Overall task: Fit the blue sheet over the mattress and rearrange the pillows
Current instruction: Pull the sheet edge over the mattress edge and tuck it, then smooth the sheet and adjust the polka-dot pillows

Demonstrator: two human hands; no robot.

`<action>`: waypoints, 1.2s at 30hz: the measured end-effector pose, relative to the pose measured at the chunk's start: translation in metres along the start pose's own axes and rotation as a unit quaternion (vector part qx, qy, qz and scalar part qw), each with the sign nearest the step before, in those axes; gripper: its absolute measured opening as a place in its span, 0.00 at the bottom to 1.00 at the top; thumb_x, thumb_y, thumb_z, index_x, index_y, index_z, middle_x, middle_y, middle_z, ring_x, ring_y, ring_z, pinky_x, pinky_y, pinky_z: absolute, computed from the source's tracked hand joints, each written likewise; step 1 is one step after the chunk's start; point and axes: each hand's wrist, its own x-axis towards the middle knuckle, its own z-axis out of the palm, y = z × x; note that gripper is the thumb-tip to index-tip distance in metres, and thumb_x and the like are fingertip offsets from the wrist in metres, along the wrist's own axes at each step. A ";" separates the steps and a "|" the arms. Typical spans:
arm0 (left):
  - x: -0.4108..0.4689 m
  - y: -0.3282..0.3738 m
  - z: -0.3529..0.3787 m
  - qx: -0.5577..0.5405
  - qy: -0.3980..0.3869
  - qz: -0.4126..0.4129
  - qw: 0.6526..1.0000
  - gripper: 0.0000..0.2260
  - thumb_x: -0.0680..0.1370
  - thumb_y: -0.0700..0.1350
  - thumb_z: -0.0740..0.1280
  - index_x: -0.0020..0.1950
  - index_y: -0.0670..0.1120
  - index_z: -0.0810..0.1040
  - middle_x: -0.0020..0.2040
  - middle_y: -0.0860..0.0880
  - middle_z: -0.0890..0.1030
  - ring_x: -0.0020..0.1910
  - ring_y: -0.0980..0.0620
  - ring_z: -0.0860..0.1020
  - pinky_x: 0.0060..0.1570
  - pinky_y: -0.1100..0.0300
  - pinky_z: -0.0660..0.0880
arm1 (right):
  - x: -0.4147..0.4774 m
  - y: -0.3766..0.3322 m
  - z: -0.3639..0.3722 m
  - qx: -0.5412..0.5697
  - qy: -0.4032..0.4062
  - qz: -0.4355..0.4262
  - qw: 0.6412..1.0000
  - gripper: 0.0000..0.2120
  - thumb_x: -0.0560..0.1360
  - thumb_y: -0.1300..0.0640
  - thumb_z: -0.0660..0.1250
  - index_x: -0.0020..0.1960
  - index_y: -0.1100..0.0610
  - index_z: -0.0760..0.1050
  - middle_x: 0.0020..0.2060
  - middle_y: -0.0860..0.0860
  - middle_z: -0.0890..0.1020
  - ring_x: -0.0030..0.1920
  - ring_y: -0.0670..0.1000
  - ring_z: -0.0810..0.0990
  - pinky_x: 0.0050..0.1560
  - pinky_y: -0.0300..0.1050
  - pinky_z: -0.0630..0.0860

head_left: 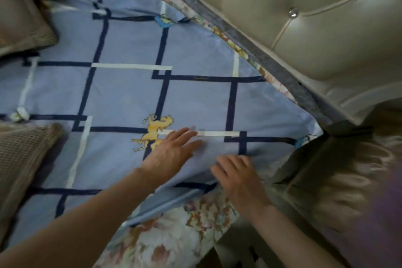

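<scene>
Toward three o'clock the sheet [130, 91] covers most of the mattress [174, 230], its edge untucked under both flat, open hands (left [171, 152], right [239, 175]), pillows [24, 26] unsorted.

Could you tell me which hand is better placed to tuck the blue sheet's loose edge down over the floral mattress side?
Probably the right hand: it rests at the blue sheet edge; the left hand lies flat further in.
</scene>
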 end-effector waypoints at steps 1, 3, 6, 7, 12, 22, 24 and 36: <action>-0.037 0.001 0.001 -0.008 0.020 -0.025 0.999 0.22 0.72 0.38 0.72 0.65 0.45 0.76 0.64 0.41 0.76 0.63 0.39 0.73 0.60 0.45 0.73 | -0.005 -0.023 0.007 0.020 -0.009 -0.022 1.000 0.08 0.75 0.59 0.58 0.49 0.55 0.76 0.47 0.54 0.79 0.47 0.56 0.77 0.46 0.50 0.72; -0.105 0.012 -0.001 -0.031 0.040 -0.058 0.997 0.18 0.74 0.40 0.67 0.64 0.45 0.75 0.61 0.42 0.77 0.60 0.41 0.74 0.56 0.49 0.74 | -0.015 -0.058 0.017 0.042 -0.035 -0.055 0.997 0.06 0.75 0.59 0.60 0.48 0.55 0.76 0.45 0.52 0.79 0.46 0.55 0.76 0.47 0.49 0.72; -0.185 0.037 0.006 -0.066 0.030 -0.080 0.994 0.12 0.75 0.47 0.63 0.58 0.50 0.76 0.54 0.47 0.77 0.51 0.46 0.76 0.45 0.52 0.77 | -0.027 -0.094 0.031 0.034 -0.098 -0.067 0.992 0.06 0.70 0.58 0.66 0.47 0.54 0.76 0.45 0.52 0.79 0.45 0.54 0.77 0.47 0.48 0.74; -0.214 0.044 0.014 -0.060 0.010 -0.084 0.995 0.11 0.75 0.47 0.62 0.57 0.51 0.75 0.54 0.48 0.77 0.50 0.47 0.76 0.43 0.53 0.78 | -0.031 -0.110 0.038 0.026 -0.113 -0.067 0.991 0.07 0.68 0.59 0.69 0.46 0.54 0.77 0.44 0.52 0.79 0.45 0.54 0.77 0.46 0.48 0.75; -0.258 0.034 0.063 -0.042 -0.006 -0.130 0.991 0.17 0.74 0.46 0.68 0.62 0.50 0.74 0.61 0.47 0.74 0.59 0.44 0.74 0.54 0.49 0.76 | -0.025 -0.134 0.074 -0.002 -0.094 -0.018 0.995 0.11 0.67 0.64 0.69 0.49 0.58 0.77 0.45 0.55 0.78 0.45 0.57 0.76 0.44 0.52 0.76; -0.237 0.008 0.063 0.015 0.044 -0.209 0.977 0.13 0.67 0.44 0.74 0.49 0.46 0.77 0.44 0.46 0.80 0.39 0.42 0.80 0.29 0.52 0.77 | -0.003 -0.116 0.079 -0.027 -0.041 -0.046 0.998 0.11 0.54 0.73 0.69 0.32 0.60 0.74 0.28 0.56 0.75 0.29 0.56 0.75 0.31 0.45 0.71; -0.251 0.027 0.070 -0.032 0.056 -0.144 0.987 0.09 0.73 0.46 0.69 0.52 0.48 0.77 0.45 0.48 0.81 0.39 0.48 0.80 0.32 0.55 0.79 | -0.016 -0.109 0.074 -0.048 -0.048 -0.090 0.994 0.09 0.58 0.71 0.69 0.33 0.59 0.75 0.29 0.55 0.76 0.31 0.55 0.75 0.34 0.46 0.71; -0.251 0.126 0.127 0.022 -0.172 -0.010 0.985 0.07 0.63 0.53 0.70 0.39 0.55 0.83 0.38 0.57 0.82 0.31 0.59 0.80 0.24 0.66 0.74 | -0.091 -0.116 0.052 -0.132 -0.334 -0.055 0.932 0.15 0.61 0.61 0.75 0.49 0.57 0.83 0.51 0.58 0.81 0.62 0.62 0.73 0.64 0.77 0.52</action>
